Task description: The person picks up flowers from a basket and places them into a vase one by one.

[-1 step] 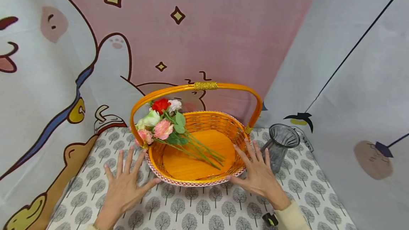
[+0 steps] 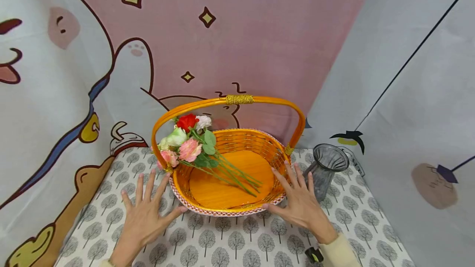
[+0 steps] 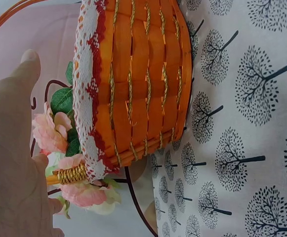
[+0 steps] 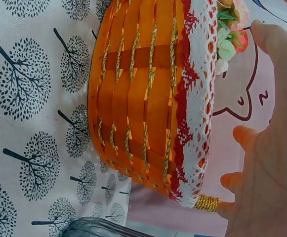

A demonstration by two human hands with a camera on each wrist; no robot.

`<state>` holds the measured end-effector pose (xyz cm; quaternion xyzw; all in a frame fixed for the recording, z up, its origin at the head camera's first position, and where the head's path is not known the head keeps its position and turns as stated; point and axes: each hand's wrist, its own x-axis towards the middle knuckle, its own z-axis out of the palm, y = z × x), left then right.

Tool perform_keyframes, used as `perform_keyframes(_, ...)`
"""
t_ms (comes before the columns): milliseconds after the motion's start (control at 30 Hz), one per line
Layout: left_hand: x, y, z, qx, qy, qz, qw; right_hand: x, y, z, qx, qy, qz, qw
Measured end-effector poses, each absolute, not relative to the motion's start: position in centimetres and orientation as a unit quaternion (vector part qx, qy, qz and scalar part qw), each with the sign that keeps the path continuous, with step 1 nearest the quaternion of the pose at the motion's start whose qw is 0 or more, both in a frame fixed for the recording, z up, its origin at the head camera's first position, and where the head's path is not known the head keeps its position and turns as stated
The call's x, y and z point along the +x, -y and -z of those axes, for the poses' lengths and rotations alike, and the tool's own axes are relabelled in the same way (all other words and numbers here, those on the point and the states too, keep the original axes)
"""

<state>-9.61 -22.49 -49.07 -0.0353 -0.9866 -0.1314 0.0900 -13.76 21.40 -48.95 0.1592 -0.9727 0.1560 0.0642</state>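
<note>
An orange woven basket (image 2: 230, 193) with a tall arched handle (image 2: 239, 99) and a red-and-white lace rim stands on the cloth. Artificial flowers lie in it, their blooms over the left rim: a red rose (image 2: 187, 122), a white flower (image 2: 203, 122), pale green ones and pink ones (image 2: 190, 150). Their green stems (image 2: 237, 176) slant across the basket floor. My left hand (image 2: 144, 213) is spread with straight fingers at the basket's front left. My right hand (image 2: 298, 205) is spread likewise at the front right, fingertips overlapping the rim in the head view. Neither hand holds anything.
A grey ribbed glass vase (image 2: 326, 172) stands right of the basket, just beyond my right hand. The table carries a white cloth (image 2: 208, 238) printed with grey trees. Cartoon-printed curtains (image 2: 282, 32) hang close behind and on both sides.
</note>
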Motion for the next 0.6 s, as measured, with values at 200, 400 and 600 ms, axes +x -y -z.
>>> perform_keyframes(200,-9.7,23.0,49.0,-0.035,0.986,0.139,0.078,-13.9,-21.3,48.9,0.165,0.968,-0.179,0.066)
perform_keyframes(400,-10.2,23.7,48.5,-0.027,0.985,0.151,0.078,-14.4,-20.7,48.7,0.182,0.961,-0.199,0.060)
perform_keyframes(600,-10.7,24.6,47.9,-0.025,0.979,0.190,0.074,-15.0,-20.2,48.1,0.197,0.953,-0.226,0.046)
